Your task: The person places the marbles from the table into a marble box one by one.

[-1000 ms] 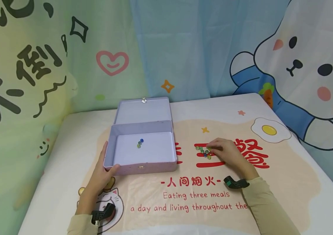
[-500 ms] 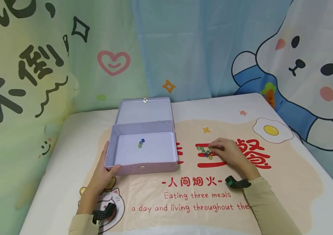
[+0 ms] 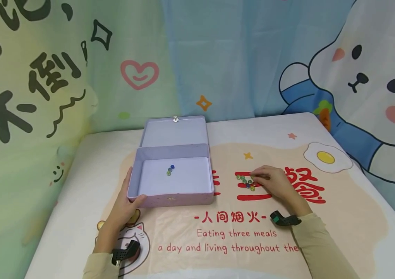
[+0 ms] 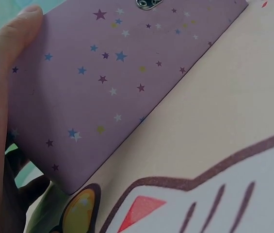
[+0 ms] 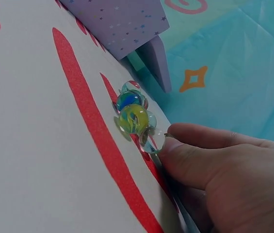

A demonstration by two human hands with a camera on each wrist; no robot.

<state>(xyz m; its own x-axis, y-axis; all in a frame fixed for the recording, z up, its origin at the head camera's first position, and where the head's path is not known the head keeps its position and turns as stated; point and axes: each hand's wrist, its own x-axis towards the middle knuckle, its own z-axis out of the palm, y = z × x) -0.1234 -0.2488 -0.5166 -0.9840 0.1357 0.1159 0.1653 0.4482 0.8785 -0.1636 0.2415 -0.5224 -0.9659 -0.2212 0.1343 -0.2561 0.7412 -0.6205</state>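
left hand [image 3: 122, 211] grips the lilac hinged box [image 3: 192, 200], three glass marbles [image 3: 172, 167] inside; right of the box, beside a marble cluster [image 5: 133, 119], right hand [image 3: 275, 183], fingertips nearly together, touches a clear marble [image 5: 152, 141] (whether gripped, i cannot tell). pinch lightly, lest neighbours roll.

In the head view, the scene sits slightly further toward 3 o'clock: box [image 3: 190, 199], marbles [image 3: 252, 188], left hand [image 3: 123, 205] and right hand [image 3: 277, 185] shift together. More dark lettering [image 3: 3, 128] shows toward 9 o'clock; the cartoon animal [image 3: 375, 104] nears the 3 o'clock edge.
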